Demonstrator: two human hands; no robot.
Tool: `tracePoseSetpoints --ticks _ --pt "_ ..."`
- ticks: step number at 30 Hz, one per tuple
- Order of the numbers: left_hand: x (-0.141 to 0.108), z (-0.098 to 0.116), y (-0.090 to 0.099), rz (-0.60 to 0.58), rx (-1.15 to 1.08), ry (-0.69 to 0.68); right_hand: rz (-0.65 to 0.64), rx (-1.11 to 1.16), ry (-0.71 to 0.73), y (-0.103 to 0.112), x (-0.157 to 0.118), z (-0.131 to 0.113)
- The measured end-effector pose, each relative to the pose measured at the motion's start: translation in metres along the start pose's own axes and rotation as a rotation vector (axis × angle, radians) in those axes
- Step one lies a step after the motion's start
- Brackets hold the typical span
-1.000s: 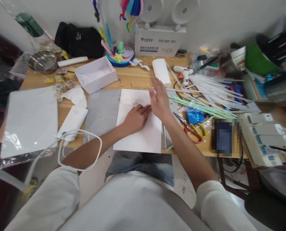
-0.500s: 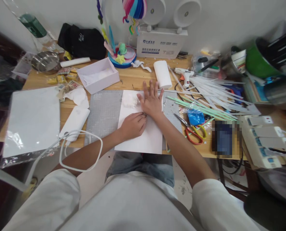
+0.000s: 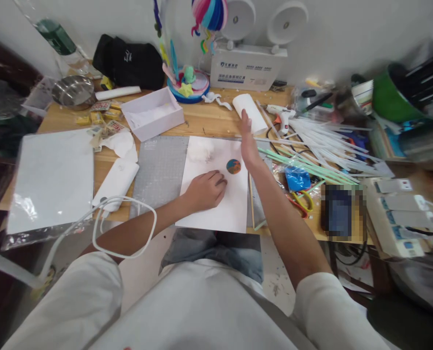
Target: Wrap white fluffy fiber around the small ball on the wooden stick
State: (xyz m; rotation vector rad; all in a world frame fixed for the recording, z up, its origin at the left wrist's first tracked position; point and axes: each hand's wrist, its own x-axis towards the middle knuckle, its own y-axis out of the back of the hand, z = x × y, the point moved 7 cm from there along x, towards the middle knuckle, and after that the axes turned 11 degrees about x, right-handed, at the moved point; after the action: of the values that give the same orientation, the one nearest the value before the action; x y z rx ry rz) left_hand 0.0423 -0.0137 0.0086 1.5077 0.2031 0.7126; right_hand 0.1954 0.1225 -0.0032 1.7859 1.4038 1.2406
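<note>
A white sheet point(image 3: 231, 211) lies over a grey cutting mat point(image 3: 158, 165). On the sheet sit a fluffy white tuft point(image 3: 201, 151) and a small round disc point(image 3: 233, 166) with blue and orange-brown colouring. My left hand point(image 3: 205, 191) rests on the sheet below the tuft, its fingers curled together around something dark and too small to make out. My right hand point(image 3: 249, 143) is turned on edge at the sheet's right side, fingers extended, with nothing seen in it. The disc lies between my two hands.
Scissors point(image 3: 304, 201), a blue packet point(image 3: 297, 178), green sticks point(image 3: 311, 170) and a glue gun point(image 3: 284, 116) lie at the right. A pale box point(image 3: 153, 116) and a white roll point(image 3: 249, 114) stand behind. A power bank point(image 3: 116, 184) with a looped cable is at the left.
My right hand has lifted off the sheet, moved right and turned on edge, uncovering the round disc. My left hand has shifted slightly right and down, still curled.
</note>
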Motion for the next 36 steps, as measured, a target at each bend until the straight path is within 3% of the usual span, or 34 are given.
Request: tracePoseSetpoints --ticks 2,4,7,10,14,17,19,22,26,29,36 --pt "0.000 0.000 0.000 -0.006 0.009 0.007 -0.038 0.189 -0.073 0.012 -0.001 -0.003" --pt "0.000 -0.001 0.000 -0.005 0.021 0.010 -0.058 0.230 -0.069 0.019 -0.009 -0.021" --pt "0.000 0.000 0.000 0.004 0.029 0.000 -0.134 0.137 -0.057 0.006 -0.026 -0.050" --pt "0.000 0.001 0.000 -0.002 0.031 -0.011 -0.167 0.102 -0.051 -0.012 -0.036 -0.060" --pt "0.001 0.001 0.000 0.002 0.047 -0.007 -0.167 0.269 -0.108 -0.017 -0.024 -0.042" --pt "0.001 0.002 0.000 -0.001 0.050 -0.012 -0.110 0.429 -0.282 -0.001 -0.008 -0.015" --pt "0.001 0.004 -0.001 -0.005 0.045 -0.016 -0.079 0.440 -0.241 0.013 -0.002 -0.014" --pt "0.002 0.004 -0.003 -0.009 0.036 -0.003 -0.055 0.266 -0.078 0.022 -0.010 -0.034" --pt "0.000 0.006 -0.006 -0.002 0.006 -0.005 -0.200 0.068 -0.042 -0.005 -0.033 -0.055" --pt "-0.003 0.007 -0.005 0.035 0.008 -0.004 -0.238 0.023 -0.054 -0.015 -0.036 -0.055" --pt "-0.005 0.011 0.000 0.097 0.192 -0.060 -0.222 -0.006 -0.041 -0.009 -0.034 -0.054"
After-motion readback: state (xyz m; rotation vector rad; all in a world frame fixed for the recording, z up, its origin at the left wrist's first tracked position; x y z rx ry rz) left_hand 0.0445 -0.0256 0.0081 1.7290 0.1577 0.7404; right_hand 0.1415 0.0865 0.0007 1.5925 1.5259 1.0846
